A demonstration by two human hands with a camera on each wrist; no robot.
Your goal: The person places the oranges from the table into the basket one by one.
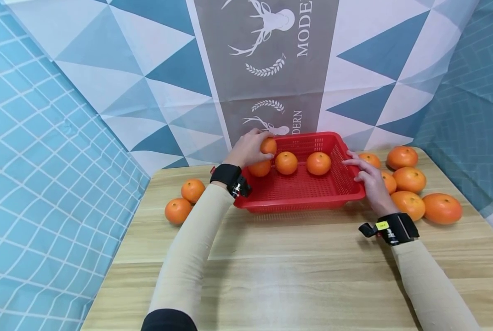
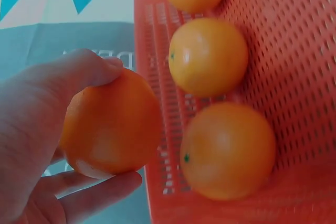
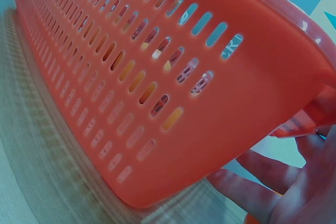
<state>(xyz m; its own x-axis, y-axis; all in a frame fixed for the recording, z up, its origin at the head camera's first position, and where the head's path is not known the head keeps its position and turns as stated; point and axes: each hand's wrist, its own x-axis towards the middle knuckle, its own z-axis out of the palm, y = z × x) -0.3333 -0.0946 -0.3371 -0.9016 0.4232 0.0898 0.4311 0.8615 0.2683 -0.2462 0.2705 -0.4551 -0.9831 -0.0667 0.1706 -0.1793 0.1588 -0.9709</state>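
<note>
Over the red basket's (image 1: pixel 308 191) left rim, my left hand (image 1: pixel 248 149) grips an orange (image 1: pixel 268 145); my right hand (image 1: pixel 368 181), fingers relaxed, steadies the right rim.

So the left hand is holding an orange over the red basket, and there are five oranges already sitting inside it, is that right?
Not quite. The left hand does hold an orange over the red basket, but only three oranges lie inside it, not five. The head view shows them in a row along the far side.
</note>
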